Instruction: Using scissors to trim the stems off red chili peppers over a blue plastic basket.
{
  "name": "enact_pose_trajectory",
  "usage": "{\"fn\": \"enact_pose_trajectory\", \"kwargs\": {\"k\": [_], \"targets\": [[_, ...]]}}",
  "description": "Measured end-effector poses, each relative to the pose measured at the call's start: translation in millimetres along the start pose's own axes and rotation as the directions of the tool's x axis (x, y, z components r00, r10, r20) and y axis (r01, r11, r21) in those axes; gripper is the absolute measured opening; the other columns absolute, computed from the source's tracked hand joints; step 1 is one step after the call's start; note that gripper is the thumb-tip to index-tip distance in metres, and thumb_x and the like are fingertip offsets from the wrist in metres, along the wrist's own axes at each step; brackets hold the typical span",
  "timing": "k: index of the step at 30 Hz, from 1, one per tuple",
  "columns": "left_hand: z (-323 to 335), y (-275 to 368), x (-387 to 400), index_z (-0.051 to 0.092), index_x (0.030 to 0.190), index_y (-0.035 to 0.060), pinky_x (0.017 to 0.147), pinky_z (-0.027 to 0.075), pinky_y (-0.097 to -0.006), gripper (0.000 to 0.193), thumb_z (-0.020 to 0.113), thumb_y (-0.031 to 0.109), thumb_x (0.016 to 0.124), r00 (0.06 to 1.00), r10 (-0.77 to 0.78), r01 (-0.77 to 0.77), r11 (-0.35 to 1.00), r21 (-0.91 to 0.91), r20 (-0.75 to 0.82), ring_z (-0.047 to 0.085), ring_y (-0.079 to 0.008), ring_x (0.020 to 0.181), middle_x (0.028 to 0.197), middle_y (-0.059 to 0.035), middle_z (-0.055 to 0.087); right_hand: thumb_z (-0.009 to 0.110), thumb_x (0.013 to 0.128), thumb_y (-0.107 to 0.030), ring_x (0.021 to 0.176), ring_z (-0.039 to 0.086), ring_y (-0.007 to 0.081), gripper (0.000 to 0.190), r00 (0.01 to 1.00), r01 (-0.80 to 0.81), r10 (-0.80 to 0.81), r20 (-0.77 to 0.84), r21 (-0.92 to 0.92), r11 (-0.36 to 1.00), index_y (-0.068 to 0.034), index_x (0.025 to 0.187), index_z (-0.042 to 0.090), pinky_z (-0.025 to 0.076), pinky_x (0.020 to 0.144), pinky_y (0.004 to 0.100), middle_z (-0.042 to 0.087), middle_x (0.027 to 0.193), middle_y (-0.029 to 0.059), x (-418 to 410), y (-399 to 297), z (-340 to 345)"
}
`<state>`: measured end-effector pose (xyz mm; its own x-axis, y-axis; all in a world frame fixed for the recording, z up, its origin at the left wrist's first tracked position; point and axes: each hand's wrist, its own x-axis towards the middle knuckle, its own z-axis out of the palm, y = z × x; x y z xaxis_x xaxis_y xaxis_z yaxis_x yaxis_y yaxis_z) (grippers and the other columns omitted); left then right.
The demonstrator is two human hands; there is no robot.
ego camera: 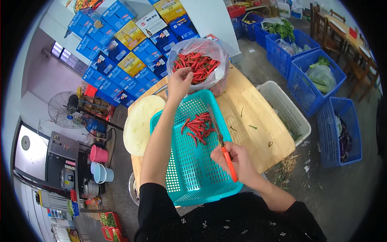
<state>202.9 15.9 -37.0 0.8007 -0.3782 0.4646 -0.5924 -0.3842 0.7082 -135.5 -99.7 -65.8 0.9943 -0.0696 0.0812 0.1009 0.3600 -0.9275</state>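
Observation:
My left hand [180,81] reaches over the rim of a clear plastic bag [222,80] filled with red chili peppers [198,65]. Its thumb and fingertips are close together at the peppers; whether they pinch one cannot be made out. In my right hand [242,161] is a pair of scissors with orange handles [229,165], the dark blades pointing away from me along the right wall of a teal plastic basket [190,181]. A small heap of red chilies [199,128] lies inside that basket, towards its far half.
Basket and bag stand on a wooden table [257,136] with scattered green stems [253,127]. A pale round board [140,127] lies at the left. Right of the table are a white crate [290,118] and blue vegetable crates [317,81]. Stacked beer cartons [130,62] line the wall.

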Motion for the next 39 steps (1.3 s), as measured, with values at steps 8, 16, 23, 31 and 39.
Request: {"fn": "enact_pose_trajectory", "kwargs": {"k": [8, 16, 23, 31, 39], "targets": [[29.4, -23.0, 15.6, 0.076, 0.104, 0.0066, 0.09, 0.055, -0.0447, 0.024, 0.069, 0.012, 0.082, 0.997, 0.014, 0.026, 0.88, 0.475, -0.08, 0.072, -0.0356, 0.096, 0.1, -0.0184, 0.075, 0.08, 0.087, -0.047, 0.055, 0.051, 0.0182, 0.048, 0.998, 0.06, -0.044, 0.052, -0.367, 0.928, -0.003, 0.081, 0.061, 0.042, 0.055, 0.0353, 0.053, 0.061, 0.008, 1.8, -10.8, 0.7], [26.2, -18.7, 13.2, 0.075, 0.095, 0.0055, 0.088, 0.052, -0.0471, 0.015, 0.07, 0.011, 0.082, 0.992, 0.108, -0.125, 0.85, 0.512, 0.063, 0.07, -0.0366, 0.087, 0.09, -0.0173, 0.074, 0.08, 0.085, -0.048, 0.053, 0.049, 0.0212, 0.051, 0.997, 0.075, -0.06, 0.049, -0.395, 0.916, -0.004, 0.077, 0.058, 0.041, 0.053, 0.0362, 0.05, 0.058, 0.0096, 2.1, -10.0, -1.2], [3.9, -15.3, 14.7, 0.071, 0.095, 0.0015, 0.081, 0.054, -0.0475, 0.013, 0.069, 0.012, 0.087, 0.962, 0.273, -0.241, 0.817, 0.524, 0.016, 0.071, -0.0373, 0.087, 0.091, -0.0179, 0.074, 0.08, 0.087, -0.045, 0.052, 0.046, 0.0176, 0.049, 0.997, 0.065, -0.048, 0.053, -0.394, 0.917, -0.004, 0.074, 0.056, 0.039, 0.052, 0.0342, 0.049, 0.058, 0.0075, 2.7, -5.8, -0.1], [-37.0, -29.7, -14.1, 0.069, 0.114, 0.0002, 0.075, 0.056, -0.0363, 0.026, 0.065, 0.016, 0.094, 0.989, 0.104, -0.071, 0.959, 0.276, -0.107, 0.071, -0.0241, 0.079, 0.087, -0.0163, 0.074, 0.08, 0.088, -0.043, 0.053, 0.044, 0.0134, 0.048, 0.997, 0.069, -0.056, 0.049, -0.33, 0.941, -0.005, 0.073, 0.056, 0.038, 0.051, 0.0331, 0.048, 0.058, 0.0051, 1.7, 2.2, 3.1], [-40.5, -4.5, -54.6, 0.06, 0.126, -0.0033, 0.086, 0.053, -0.0286, 0.028, 0.055, 0.014, 0.104, 0.98, -0.154, 0.121, 0.965, -0.234, -0.128, 0.065, -0.0132, 0.097, 0.113, -0.0094, 0.068, 0.08, 0.089, -0.042, 0.056, 0.046, 0.0088, 0.045, 1.0, 0.01, -0.01, -0.001, -0.179, 0.984, -0.004, 0.077, 0.061, 0.039, 0.052, 0.0306, 0.051, 0.059, 0.0014, 2.0, -0.9, 5.0]]}}
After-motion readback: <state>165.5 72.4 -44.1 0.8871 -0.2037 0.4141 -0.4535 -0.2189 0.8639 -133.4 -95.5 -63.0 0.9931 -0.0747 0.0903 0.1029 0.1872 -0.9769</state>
